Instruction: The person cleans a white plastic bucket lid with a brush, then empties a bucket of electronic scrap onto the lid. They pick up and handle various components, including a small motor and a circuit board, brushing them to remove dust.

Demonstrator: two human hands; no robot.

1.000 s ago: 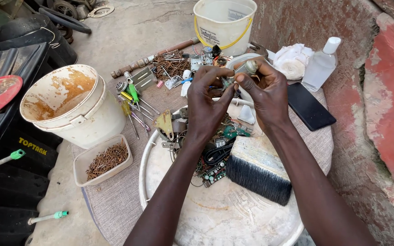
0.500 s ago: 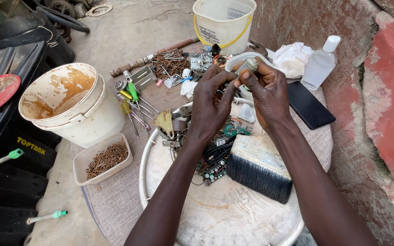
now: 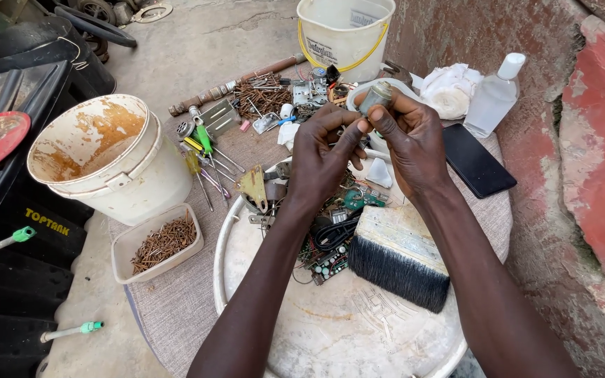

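Note:
My right hand (image 3: pixel 414 143) holds a small grey cylindrical metal part (image 3: pixel 374 98), like a little motor, upright between thumb and fingers. My left hand (image 3: pixel 323 154) is beside it, its fingertips pinching at the lower side of the same part. Both hands hover above a round white tray (image 3: pixel 330 329). Under them lie green circuit boards with black wires (image 3: pixel 334 238) and a wide paintbrush with black bristles (image 3: pixel 397 255).
A stained white bucket (image 3: pixel 106 157) stands at left, a tub of rusty nails (image 3: pixel 159 241) before it. Screwdrivers (image 3: pixel 204 157), rusty screws (image 3: pixel 260 98) and small metal parts lie behind. A white bucket with yellow handle (image 3: pixel 344 31), clear bottle (image 3: pixel 495 94), black phone (image 3: pixel 477 161) and white cloth (image 3: pixel 449 87) sit at back right.
Both hands have lifted the small metal part slightly higher and turned it more upright. My left fingers have shifted along its lower side.

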